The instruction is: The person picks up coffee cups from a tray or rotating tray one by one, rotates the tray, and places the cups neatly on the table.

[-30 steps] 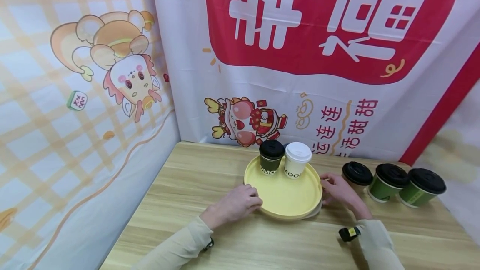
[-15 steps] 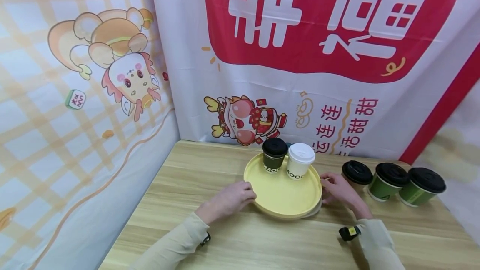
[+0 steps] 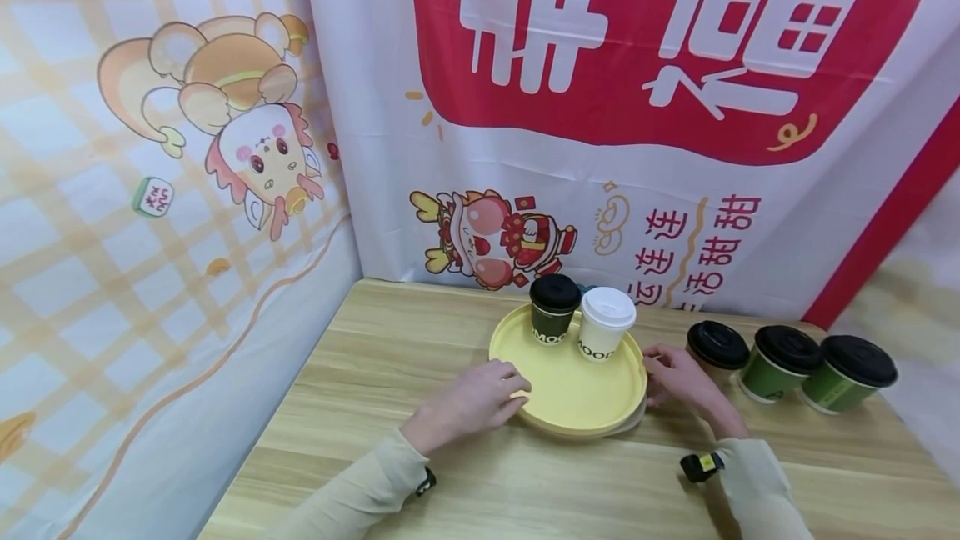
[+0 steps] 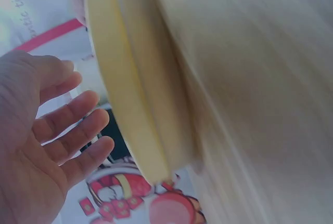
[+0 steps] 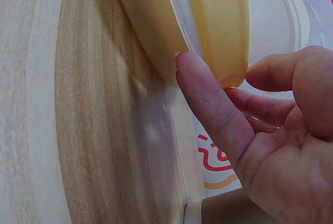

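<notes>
A round yellow tray (image 3: 570, 398) with a raised rim sits on a paler base on the wooden table. Near its far rim stand a black-lidded dark cup (image 3: 553, 315) and a white-lidded cream cup (image 3: 606, 327), both upright. My left hand (image 3: 476, 398) is at the tray's left front rim; in the left wrist view its fingers (image 4: 78, 115) are spread and loosely bent, apart from the tray's side. With my right hand (image 3: 678, 377) I pinch the tray's right rim, one fingertip (image 5: 192, 73) low on its side and another at the upper edge.
Three black-lidded cups line the right: a brown one (image 3: 717, 367), a green one (image 3: 772, 382) and another green one (image 3: 840, 390). The brown one is close behind my right hand. A printed cloth (image 3: 390, 190) hangs behind the table (image 3: 360, 373).
Both cups on the tray have shifted slightly right, as the tray turns a little clockwise. My left hand drew back left, then came right to the rim again. My right hand stays at the rim.
</notes>
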A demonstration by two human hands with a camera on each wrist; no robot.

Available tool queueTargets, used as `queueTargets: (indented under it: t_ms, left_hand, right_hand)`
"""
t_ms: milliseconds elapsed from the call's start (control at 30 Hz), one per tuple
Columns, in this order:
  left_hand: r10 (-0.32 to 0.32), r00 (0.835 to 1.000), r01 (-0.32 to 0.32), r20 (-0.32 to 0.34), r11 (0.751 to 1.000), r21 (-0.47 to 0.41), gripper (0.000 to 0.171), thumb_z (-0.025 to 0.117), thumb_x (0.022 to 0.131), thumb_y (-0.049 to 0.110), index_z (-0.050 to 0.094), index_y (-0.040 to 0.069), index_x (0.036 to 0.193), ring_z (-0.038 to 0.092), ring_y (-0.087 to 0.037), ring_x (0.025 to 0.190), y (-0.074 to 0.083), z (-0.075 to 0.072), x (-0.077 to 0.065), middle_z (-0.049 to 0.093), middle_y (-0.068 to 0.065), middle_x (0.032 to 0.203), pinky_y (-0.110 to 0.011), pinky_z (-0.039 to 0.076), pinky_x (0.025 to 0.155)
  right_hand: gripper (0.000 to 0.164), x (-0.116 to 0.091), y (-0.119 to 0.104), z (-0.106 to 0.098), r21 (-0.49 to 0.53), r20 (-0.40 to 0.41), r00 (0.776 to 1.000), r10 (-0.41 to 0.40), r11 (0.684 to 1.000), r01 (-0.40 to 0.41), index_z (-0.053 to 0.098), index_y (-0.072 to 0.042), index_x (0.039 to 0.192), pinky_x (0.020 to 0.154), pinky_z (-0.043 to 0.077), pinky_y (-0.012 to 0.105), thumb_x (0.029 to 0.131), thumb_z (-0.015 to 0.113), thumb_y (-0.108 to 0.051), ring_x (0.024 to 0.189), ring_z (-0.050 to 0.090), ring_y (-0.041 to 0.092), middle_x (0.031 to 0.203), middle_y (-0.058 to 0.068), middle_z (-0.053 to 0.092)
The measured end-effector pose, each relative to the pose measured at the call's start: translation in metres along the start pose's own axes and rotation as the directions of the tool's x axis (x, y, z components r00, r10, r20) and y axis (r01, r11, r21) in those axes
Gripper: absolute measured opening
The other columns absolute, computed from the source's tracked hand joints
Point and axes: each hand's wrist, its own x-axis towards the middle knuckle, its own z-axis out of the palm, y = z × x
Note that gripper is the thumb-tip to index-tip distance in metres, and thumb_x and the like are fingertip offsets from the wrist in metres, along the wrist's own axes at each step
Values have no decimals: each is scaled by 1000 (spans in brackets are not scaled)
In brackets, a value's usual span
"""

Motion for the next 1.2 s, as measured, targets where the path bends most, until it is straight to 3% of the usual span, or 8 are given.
queueTargets:
  t_ms: [300,500,800,1200]
  left_hand:
    - [43,998,-43,37,999,11,18,61,88,37,66,23,98,52,-6,80,21,3,9,56,9,89,-18,44,70]
    - [52,998,-54,21,996,72,9,64,86,31,67,26,94,51,-8,78,25,10,9,58,10,86,-20,43,68]
    - [70,997,-72,20,988,134,6,63,86,29,68,28,89,50,-7,75,20,13,5,58,12,83,-19,40,66]
    - [4,996,-4,93,1000,0,7,64,87,24,68,23,92,52,-7,84,1,7,-1,60,11,88,-19,44,75]
  right_hand:
    - [38,-2,-2,0,3,0,1000,-8,1000,8,48,5,122,63,56,42,98,45,-24,78,63,25,108,24,55]
    - [38,-2,-5,0,-17,-3,1000,-15,1000,15,48,5,122,63,56,41,98,45,-23,79,62,23,109,24,55]
    - [36,-2,-5,0,-17,-10,1000,-24,1000,24,49,6,121,62,57,40,98,45,-22,79,62,23,104,23,57]
    - [37,-3,-4,0,-14,-17,999,-30,999,29,49,5,121,62,57,40,97,47,-23,79,62,23,103,23,58]
